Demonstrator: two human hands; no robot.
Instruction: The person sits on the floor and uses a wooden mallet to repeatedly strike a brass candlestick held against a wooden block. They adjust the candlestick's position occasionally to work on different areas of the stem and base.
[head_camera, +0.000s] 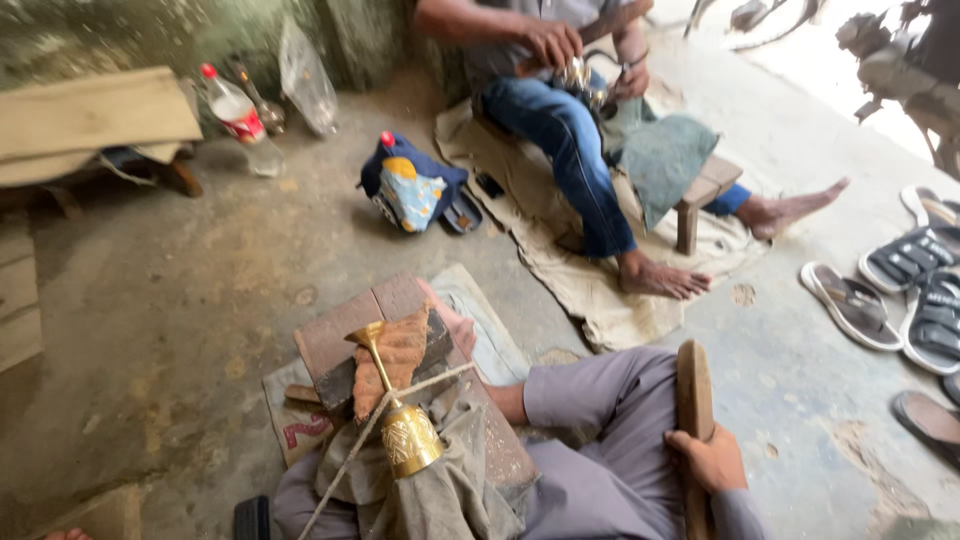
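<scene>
brass goblet (400, 415) lies tipped over on a wooden block (345, 335) in front of the person, foot pointing up and away, cup end down toward the lap and nestled in a grey-brown cloth (440, 490). a rust-coloured rag (395, 360) sits under the stem, and a thin cord (375, 425) runs across the stem, looking like it pins the piece down against the block. the cup already shows a patterned band and a bright shine, so my guess is the work is well along, though i can't tell how much of the surface is finished since only one side shows. right hand (708, 460) is out to the side, fingers wrapped closed around a long wooden mallet or stick (694, 400) held upright, well apart from the goblet, so no blow or stroke is landing at this instant. left hand is mostly hidden behind the block; only a bit of it (455, 325) peeks out past the rag, and i can't tell if its fingers are open or gripping anything. across the floor another person (560, 120) sits on a low stool (705, 195) over a spread cloth, both hands on a shiny metal piece (580, 75). sandals (905, 290) lie off to the right, a plastic bottle (235, 115) and a blue bag (415, 185) further back.
</scene>
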